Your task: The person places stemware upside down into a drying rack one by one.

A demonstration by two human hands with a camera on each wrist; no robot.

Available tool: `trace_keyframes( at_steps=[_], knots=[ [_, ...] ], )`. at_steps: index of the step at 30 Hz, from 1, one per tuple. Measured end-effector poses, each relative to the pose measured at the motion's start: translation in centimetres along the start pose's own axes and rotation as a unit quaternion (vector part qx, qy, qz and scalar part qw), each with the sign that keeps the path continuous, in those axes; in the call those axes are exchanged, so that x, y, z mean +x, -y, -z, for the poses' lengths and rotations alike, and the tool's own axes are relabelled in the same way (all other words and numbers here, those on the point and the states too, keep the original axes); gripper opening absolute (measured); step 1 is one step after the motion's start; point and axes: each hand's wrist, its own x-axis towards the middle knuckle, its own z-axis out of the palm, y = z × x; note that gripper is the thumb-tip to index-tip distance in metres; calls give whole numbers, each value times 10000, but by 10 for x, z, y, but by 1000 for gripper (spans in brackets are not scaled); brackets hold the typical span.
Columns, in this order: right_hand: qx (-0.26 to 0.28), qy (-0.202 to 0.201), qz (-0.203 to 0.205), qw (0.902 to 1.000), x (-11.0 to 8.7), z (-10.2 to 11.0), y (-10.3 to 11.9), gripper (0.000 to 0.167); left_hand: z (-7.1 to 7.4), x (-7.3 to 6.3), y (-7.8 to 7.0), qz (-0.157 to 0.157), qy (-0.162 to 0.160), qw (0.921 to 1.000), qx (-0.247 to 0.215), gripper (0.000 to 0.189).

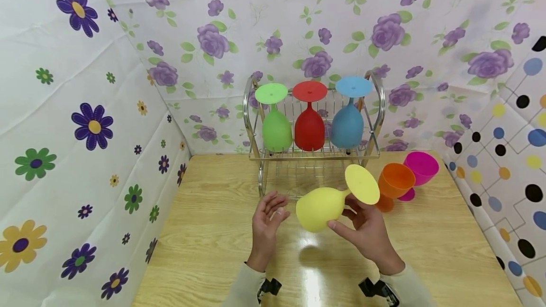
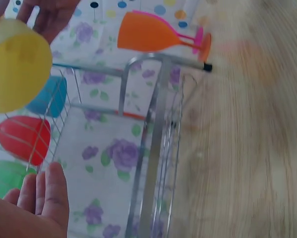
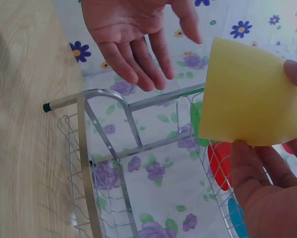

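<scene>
A yellow plastic goblet (image 1: 320,207) hangs tilted above the table, its base up to the right and its mouth toward the lower left. My right hand (image 1: 368,231) holds it near the stem and the side of the bowl, thumb in front and fingers behind. To the left of the goblet's mouth, apart from it, my left hand (image 1: 266,224) is held up with loosely bent fingers and nothing in it. Behind both hands, a green goblet (image 1: 277,129), a red goblet (image 1: 309,129) and a blue goblet (image 1: 347,124) stand upside down on the rack's upper shelf.
The two-tier metal wire rack (image 1: 313,158) stands at the back of the wooden table (image 1: 213,231), against flowered cloth. An orange goblet (image 1: 396,180) and a magenta goblet (image 1: 422,167) stand upright right of the rack. Patterned cloth walls close off both sides.
</scene>
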Motion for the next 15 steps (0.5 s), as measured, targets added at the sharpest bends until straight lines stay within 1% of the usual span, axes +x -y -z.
trace_keyframes(
  at_steps=[3,5,9,11,15],
  knots=[
    [-270,42,-59,9996,3,-1,-1,88,10,6,2,-42,-442,9982,414,48],
    [-457,93,-59,9989,5,-3,-3,91,16,10,4,-148,-691,9943,800,45],
    [-838,151,-58,9964,9,-7,-7,85,26,18,11,-350,-1030,9824,1519,42],
    [-1005,181,-79,9947,11,-9,-10,82,31,21,16,-417,-1138,9767,1771,42],
    [-1350,270,-134,9904,15,-14,-18,77,41,28,25,-445,-1322,9651,2216,41]
  ],
)
